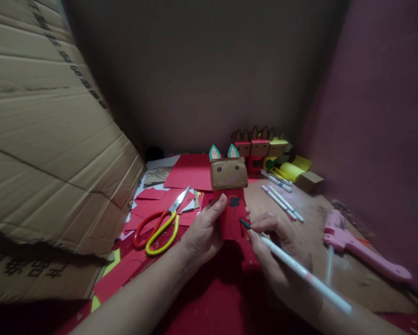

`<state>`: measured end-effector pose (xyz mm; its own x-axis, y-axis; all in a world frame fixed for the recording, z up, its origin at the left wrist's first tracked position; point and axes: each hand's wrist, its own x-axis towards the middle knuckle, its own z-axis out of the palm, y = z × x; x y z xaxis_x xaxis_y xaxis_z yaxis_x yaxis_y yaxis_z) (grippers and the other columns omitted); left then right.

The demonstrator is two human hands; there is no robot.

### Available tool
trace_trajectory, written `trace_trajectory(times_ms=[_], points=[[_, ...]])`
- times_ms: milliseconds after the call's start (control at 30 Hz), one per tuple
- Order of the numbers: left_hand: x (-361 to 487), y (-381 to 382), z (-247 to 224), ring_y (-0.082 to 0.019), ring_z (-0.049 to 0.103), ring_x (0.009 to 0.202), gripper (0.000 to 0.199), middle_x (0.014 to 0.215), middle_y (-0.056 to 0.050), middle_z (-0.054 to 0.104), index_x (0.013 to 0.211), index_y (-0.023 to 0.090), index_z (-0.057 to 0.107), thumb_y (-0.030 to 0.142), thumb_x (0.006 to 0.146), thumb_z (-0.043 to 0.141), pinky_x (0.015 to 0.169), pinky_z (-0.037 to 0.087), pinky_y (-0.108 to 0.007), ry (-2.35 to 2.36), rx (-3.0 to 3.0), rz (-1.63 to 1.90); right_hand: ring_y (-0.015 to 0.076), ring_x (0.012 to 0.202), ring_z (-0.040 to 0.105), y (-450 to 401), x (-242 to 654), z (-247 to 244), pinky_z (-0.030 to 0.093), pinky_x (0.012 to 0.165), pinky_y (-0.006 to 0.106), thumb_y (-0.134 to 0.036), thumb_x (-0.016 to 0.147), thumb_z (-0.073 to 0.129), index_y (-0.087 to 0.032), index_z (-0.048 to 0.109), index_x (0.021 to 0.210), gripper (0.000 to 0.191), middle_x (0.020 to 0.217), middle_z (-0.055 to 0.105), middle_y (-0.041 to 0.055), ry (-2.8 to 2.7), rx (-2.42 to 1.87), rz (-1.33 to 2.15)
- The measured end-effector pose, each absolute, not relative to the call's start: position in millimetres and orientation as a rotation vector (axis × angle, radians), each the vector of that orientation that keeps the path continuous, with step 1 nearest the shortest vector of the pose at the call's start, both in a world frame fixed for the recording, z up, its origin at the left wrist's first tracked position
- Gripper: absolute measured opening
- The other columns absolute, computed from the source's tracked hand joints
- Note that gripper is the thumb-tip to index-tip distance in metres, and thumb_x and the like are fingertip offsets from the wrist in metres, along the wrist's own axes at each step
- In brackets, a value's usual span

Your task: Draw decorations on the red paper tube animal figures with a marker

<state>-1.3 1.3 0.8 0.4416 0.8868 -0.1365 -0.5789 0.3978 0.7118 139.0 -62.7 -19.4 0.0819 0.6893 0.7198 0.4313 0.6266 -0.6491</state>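
My left hand is wrapped round the red body of a cardboard animal figure, holding it upright. The figure has a brown box head with two drawn eyes and two pointed ears edged in teal. On its red front is a dark flower shape, with a thin curved outline below. My right hand grips a white marker, and its dark green tip touches or nearly touches the red front near the right edge. Scissors with red and yellow handles lie open left of my left hand.
Red paper pieces lie at the left beside a large cardboard sheet. Similar figures stand at the back. White markers, a yellow paper roll and a pink glue gun are on the right.
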Motion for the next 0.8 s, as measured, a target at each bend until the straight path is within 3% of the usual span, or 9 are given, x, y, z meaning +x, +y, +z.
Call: trace_trajectory(times_ms=[133, 500, 700, 800], points=[[-1.4, 1.5, 0.6, -0.026, 0.074, 0.079, 0.055, 0.079, -0.009, 0.077, 0.089, 0.012, 0.072, 0.051, 0.057, 0.094, 0.075, 0.059, -0.034, 0.563, 0.641, 1.002, 0.0122, 0.071, 0.063, -63.7, 137.6, -16.5, 0.048, 0.056, 0.02, -0.014, 0.094, 0.057, -0.025, 0.056, 0.094, 0.011, 0.083, 0.061, -0.0009, -1.532, -0.992, 0.231], [-2.8, 0.8, 0.6, -0.023, 0.073, 0.074, 0.053, 0.077, -0.009, 0.078, 0.087, 0.013, 0.074, 0.053, 0.059, 0.093, 0.073, 0.059, -0.033, 0.568, 0.663, 1.003, 0.0133, 0.072, 0.062, -64.0, 140.0, -18.2, 0.042, 0.047, 0.019, -0.019, 0.094, 0.058, -0.026, 0.056, 0.094, 0.007, 0.085, 0.061, 0.0004, -1.505, -1.061, 0.217], [-2.7, 1.4, -0.4, -0.024, 0.073, 0.073, 0.054, 0.078, -0.01, 0.078, 0.086, 0.012, 0.074, 0.055, 0.059, 0.092, 0.075, 0.059, -0.035, 0.568, 0.674, 1.006, 0.0089, 0.056, 0.056, -63.2, 141.1, -20.5, 0.043, 0.048, 0.019, -0.016, 0.095, 0.057, -0.027, 0.055, 0.097, 0.011, 0.075, 0.058, -0.0047, -1.517, -0.997, 0.244], [-2.4, 1.5, 0.1, -0.024, 0.073, 0.074, 0.054, 0.077, -0.009, 0.078, 0.086, 0.012, 0.074, 0.055, 0.057, 0.093, 0.078, 0.059, -0.037, 0.582, 0.671, 1.0, 0.0089, 0.057, 0.057, -62.8, 141.4, -19.7, 0.044, 0.05, 0.019, -0.016, 0.095, 0.057, -0.027, 0.056, 0.097, 0.011, 0.077, 0.058, -0.0044, -1.521, -1.016, 0.242]])
